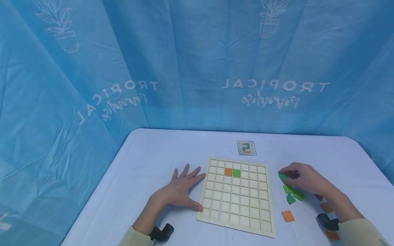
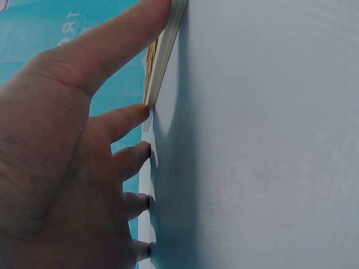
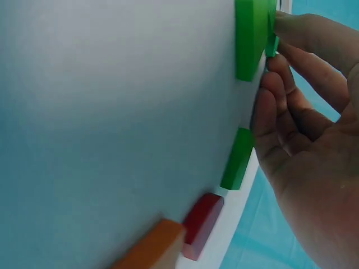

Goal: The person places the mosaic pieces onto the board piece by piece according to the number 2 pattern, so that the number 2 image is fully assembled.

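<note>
My left hand [image 1: 181,191] lies with fingers spread at the left side of a pale wooden grid board [image 1: 226,197]; thumb and index fingertip touch the board's edge. An orange square tile [image 1: 228,171] and a green square tile [image 1: 236,173] sit side by side in the board's second row. Right of the board, my right hand [image 1: 307,178] pinches a dark green curved-edge tile [image 1: 282,177] between thumb and fingers, low over the table. Just below that hand are two light green tiles, one nearer the board [image 1: 288,189], and a dark green rounded tile [image 1: 290,199].
A small card [image 1: 246,148] with a coloured grid pattern lies behind the board. An orange square tile [image 1: 288,216] lies right of the board. A red tile [image 1: 319,197] and several orange tiles are partly under the right forearm. Blue curtains hang behind the white table [image 1: 166,147].
</note>
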Tool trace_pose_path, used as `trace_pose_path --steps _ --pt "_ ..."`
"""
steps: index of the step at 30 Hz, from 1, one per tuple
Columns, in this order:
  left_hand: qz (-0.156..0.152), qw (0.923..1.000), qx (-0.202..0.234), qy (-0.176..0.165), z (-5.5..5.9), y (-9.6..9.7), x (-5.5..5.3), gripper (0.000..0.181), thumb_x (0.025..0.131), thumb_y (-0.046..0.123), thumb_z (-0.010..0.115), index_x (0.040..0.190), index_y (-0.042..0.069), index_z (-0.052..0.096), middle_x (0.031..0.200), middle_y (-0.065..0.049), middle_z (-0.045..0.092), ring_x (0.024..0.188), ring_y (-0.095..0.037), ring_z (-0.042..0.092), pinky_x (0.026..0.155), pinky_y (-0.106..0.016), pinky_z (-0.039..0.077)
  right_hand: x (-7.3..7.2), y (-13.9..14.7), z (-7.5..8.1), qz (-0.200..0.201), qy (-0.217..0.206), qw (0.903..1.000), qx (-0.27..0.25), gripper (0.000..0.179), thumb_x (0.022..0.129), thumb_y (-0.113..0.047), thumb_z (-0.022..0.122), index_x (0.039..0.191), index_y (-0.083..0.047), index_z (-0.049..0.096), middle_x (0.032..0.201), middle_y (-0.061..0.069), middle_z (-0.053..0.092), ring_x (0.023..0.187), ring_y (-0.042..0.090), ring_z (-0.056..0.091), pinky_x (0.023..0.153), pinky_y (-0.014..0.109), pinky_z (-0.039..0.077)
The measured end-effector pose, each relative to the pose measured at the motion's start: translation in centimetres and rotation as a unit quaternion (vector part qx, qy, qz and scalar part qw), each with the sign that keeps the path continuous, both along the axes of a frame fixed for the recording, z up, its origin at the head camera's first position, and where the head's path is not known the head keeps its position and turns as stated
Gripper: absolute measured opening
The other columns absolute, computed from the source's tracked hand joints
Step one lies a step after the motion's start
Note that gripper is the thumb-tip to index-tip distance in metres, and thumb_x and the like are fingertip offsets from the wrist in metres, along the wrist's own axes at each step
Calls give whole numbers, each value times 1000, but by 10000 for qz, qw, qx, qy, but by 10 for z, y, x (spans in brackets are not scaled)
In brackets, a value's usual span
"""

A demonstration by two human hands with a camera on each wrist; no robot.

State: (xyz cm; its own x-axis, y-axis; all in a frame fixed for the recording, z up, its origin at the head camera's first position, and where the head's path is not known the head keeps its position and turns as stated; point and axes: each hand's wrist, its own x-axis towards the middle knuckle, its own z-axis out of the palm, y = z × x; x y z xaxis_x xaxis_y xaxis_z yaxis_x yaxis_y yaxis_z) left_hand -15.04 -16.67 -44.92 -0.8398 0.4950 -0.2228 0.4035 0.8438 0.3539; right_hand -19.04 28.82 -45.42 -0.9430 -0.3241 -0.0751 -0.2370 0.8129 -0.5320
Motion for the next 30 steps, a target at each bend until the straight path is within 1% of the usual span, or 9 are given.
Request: trace_pose_path --steps 5,8,11,17,26,30 --pt "5 10000 -15 -9 1 0 0 114 58 83 65 153 36 24 160 6 10 145 -29 -9 109 -61 -8 0 0 0 -10 205 9998 -1 28 78 -20 80 104 -12 74 88 -7 62 78 14 53 67 31 48" --pt "10 10000 -21 -14 1 0 0 114 58 83 65 153 36 24 160 5 10 145 -29 -8 109 -61 -7 0 -1 -1 -13 257 9997 -3 27 78 -21 80 103 -12 75 88 -7 63 78 14 54 66 30 49" --pt "-2 10000 15 -5 2 0 0 113 58 82 66 153 35 25 160 5 11 145 -30 -8 109 -61 -7 0 -2 0 -71 193 9998 -38 27 78 -21 80 103 -12 75 88 -7 64 78 14 55 67 31 49" --pt "-13 10000 17 6 2 0 1 112 59 81 67 152 35 26 160 4 12 145 -30 -6 109 -61 -6 1 -11 5 -243 52 9996 -114 32 79 -26 79 106 -12 73 88 -6 64 80 14 57 72 35 50" --pt "-33 10000 6 -6 3 0 1 112 59 81 67 153 36 24 160 6 9 145 -30 -8 109 -61 -7 -6 -32 7 -58 182 9993 -311 29 80 -25 78 106 -13 74 85 -6 62 77 15 55 69 33 50" --pt "-38 10000 7 -4 2 0 1 112 59 81 67 153 36 24 160 6 9 145 -29 -8 109 -61 -7 -9 -42 7 -5 164 9991 -402 28 80 -26 79 105 -14 74 85 -6 62 76 15 55 68 31 50"
